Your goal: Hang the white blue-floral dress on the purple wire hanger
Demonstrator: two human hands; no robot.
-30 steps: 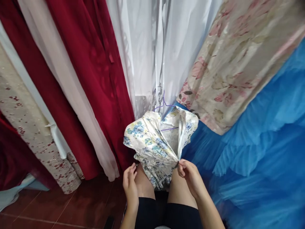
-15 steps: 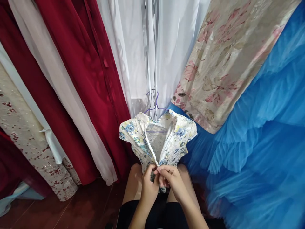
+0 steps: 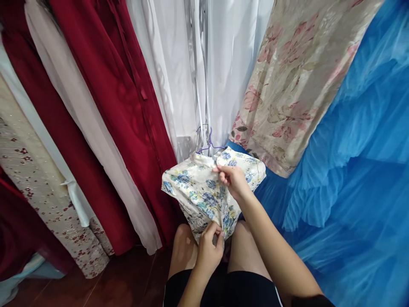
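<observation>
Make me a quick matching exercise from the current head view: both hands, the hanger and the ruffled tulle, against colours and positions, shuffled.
Column one
1. left hand
2. right hand
3. clothes hanger
4. ruffled tulle

Column two
A. blue, along the right side of the view
B. fingertips at the collar of the floral top
C. purple
D. pinching low on the floral top's front

Pairs: 1-D, 2-B, 3-C, 4-A

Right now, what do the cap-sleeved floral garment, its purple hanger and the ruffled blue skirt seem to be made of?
Cap-sleeved floral garment: smooth fabric, perhaps satin, judging by its sheen.
Purple hanger: coated wire or plastic, being thin and evenly coloured.
Ruffled blue skirt: probably matte tulle, from its sheer, gathered layers.
</observation>
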